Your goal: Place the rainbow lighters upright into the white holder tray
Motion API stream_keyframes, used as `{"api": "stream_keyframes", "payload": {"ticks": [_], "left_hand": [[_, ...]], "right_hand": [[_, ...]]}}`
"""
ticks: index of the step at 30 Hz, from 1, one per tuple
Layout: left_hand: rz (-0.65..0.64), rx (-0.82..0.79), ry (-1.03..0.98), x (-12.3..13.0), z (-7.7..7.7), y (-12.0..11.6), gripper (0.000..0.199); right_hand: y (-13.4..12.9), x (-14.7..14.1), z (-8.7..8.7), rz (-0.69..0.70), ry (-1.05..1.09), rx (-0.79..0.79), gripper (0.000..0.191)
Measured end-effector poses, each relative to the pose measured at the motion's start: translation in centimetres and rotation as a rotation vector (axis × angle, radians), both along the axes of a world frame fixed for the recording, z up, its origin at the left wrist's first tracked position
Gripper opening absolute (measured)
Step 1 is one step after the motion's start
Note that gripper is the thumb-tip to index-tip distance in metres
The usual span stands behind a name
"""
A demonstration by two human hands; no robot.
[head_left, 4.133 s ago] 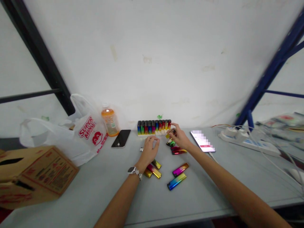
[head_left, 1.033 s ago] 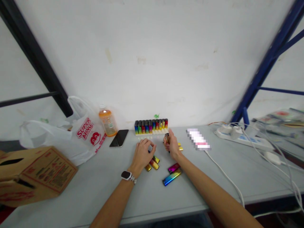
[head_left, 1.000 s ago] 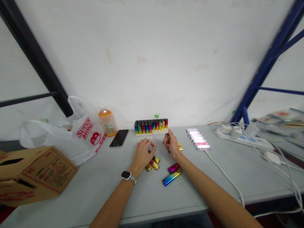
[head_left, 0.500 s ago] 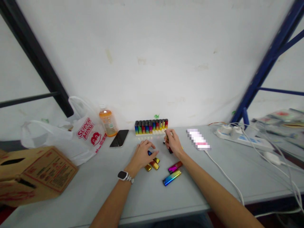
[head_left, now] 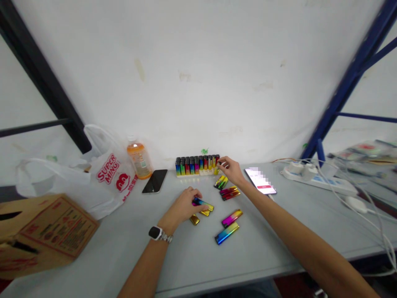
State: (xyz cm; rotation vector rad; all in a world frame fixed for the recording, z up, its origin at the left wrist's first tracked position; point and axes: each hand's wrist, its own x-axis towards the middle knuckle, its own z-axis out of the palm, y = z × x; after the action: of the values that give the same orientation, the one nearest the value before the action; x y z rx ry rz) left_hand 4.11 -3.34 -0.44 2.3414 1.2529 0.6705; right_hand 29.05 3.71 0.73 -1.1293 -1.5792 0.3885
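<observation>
My right hand [head_left: 230, 169] pinches a yellow lighter [head_left: 216, 169] by its top, at the right end of a pale tray [head_left: 204, 174]. Rows of upright multicoloured lighters [head_left: 187, 166] fill the tray's left part and back. My left hand [head_left: 187, 203] has its fingers closed on a blue and yellow lighter [head_left: 204, 203], above other golden lighters [head_left: 194, 219] on the table. Between and in front of my hands lie red lighters [head_left: 230, 193], green and yellow ones [head_left: 221, 182], a magenta one [head_left: 232, 218] and a blue one [head_left: 227, 233].
A cardboard box [head_left: 52, 231], a white plastic bag [head_left: 105, 178], an orange bottle [head_left: 139, 159] and a dark phone [head_left: 155, 181] are on the left. To the right lie a lit phone [head_left: 260, 181] and a power strip [head_left: 322, 182] with white cables.
My right hand has brought a yellow lighter to the tray's right end, uncovering the lighters beneath it. My left hand has closed on a blue and yellow lighter and tilted it.
</observation>
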Motion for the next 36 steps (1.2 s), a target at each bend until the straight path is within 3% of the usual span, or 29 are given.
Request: {"api": "stream_keyframes", "payload": {"ticks": [8, 18, 23, 28, 32, 36], "left_hand": [[0.012, -0.036, -0.091, 0.7, -0.3, 0.9, 0.014], [0.069, -0.18, -0.208, 0.8, -1.2, 2.2, 0.018], [0.074, -0.163, -0.125, 1.0, -0.9, 2.6, 0.014], [0.091, -0.026, -0.05, 0.7, -0.8, 2.6, 0.013], [0.105, 0.036, -0.173, 0.8, -0.6, 2.5, 0.013], [0.139, 0.098, -0.363, 1.4, 0.1, 2.2, 0.017]], "right_hand": [[3.9, 0.8, 0.6, 0.034, -0.106, 0.055, 0.013], [5.5, 1.3, 1.4, 0.181, -0.164, -0.047, 0.012], [5.9, 1.5, 0.9, 0.047, -0.353, 0.028, 0.015], [4.9, 1.2, 0.5, -0.055, -0.47, 0.041, 0.026], [2.2, -0.6, 0.7, -0.112, -0.432, 0.044, 0.041], [-2.0, -3.8, 1.1, 0.035, -0.238, 0.029, 0.036]]}}
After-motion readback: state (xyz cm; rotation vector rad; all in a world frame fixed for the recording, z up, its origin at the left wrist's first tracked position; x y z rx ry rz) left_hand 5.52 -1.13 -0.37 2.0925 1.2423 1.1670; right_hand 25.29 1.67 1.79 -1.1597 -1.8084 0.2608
